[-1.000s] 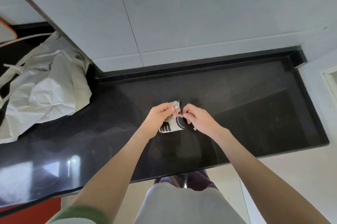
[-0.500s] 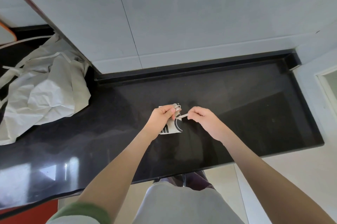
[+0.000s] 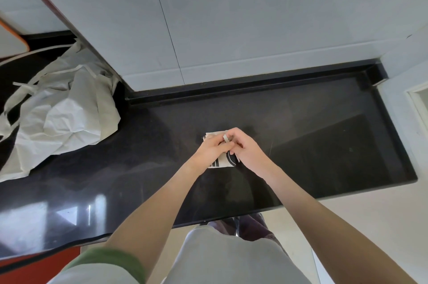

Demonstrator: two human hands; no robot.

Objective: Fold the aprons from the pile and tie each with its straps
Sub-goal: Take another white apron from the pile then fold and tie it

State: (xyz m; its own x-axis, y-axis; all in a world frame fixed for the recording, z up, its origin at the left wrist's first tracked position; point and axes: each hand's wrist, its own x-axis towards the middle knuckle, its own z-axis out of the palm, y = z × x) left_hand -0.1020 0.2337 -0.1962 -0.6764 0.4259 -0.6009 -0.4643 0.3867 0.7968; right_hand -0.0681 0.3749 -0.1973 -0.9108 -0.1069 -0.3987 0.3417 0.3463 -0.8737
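here, on the black counter (image 3: 324,133) below pale wall (image 3: 254,29), left hand (image 3: 212,150) and right hand (image 3: 247,152) pinch the apron strap (image 3: 225,138).

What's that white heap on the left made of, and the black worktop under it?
The pile of aprons looks like thin, matte white nonwoven or papery fabric: it holds sharp, stiff creases instead of draping softly; plain cotton is possible. The counter looks like polished black stone, perhaps granite: it mirrors bright light and shows faint speckling.
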